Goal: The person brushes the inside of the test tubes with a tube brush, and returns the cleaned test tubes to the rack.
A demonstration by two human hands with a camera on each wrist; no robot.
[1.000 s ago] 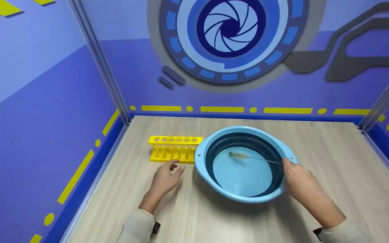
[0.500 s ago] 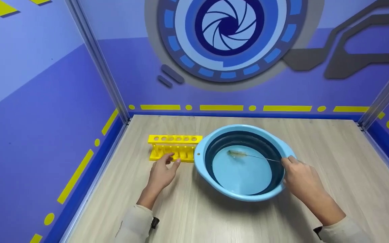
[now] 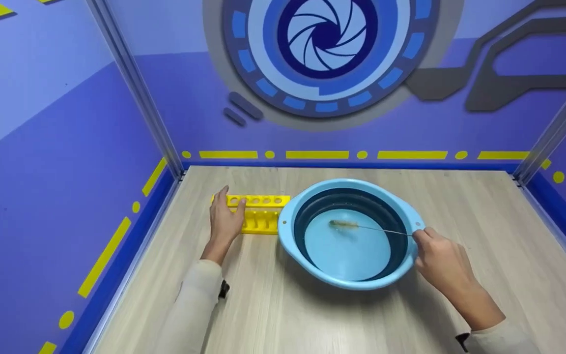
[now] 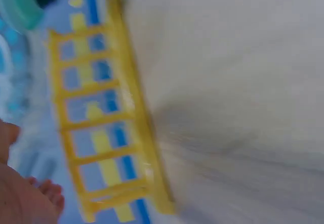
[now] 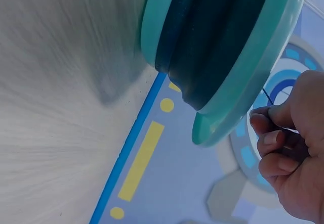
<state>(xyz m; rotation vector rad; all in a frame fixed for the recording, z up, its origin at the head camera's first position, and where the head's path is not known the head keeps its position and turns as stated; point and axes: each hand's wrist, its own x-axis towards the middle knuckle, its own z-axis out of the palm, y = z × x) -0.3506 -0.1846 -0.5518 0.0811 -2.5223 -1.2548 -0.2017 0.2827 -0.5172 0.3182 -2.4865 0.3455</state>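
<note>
A bottle brush (image 3: 346, 224) with a pale bristle head and a thin wire handle reaches over a light blue basin (image 3: 285, 236) with dark inner walls. My right hand (image 3: 442, 258) pinches the wire at the basin's right rim; the right wrist view shows the wire (image 5: 268, 96) between thumb and forefinger, other fingers curled. My left hand (image 3: 225, 219) is over the left end of a yellow test tube rack (image 3: 263, 223), thumb and fingers spread apart. In the blurred left wrist view, that hand (image 4: 25, 196) lies beside the rack's top bar, partly cut off by the frame.
The rack's right end stands against the basin's left handle. Both are on a pale wooden table (image 3: 322, 319). A blue back wall (image 3: 234, 132) with a round aperture picture rises behind, and another blue wall (image 3: 57, 196) closes off the left side.
My left hand has moved forward from in front of the rack to over its left end. The right hand and brush have stayed nearly still, and the head view has shifted slightly.
</note>
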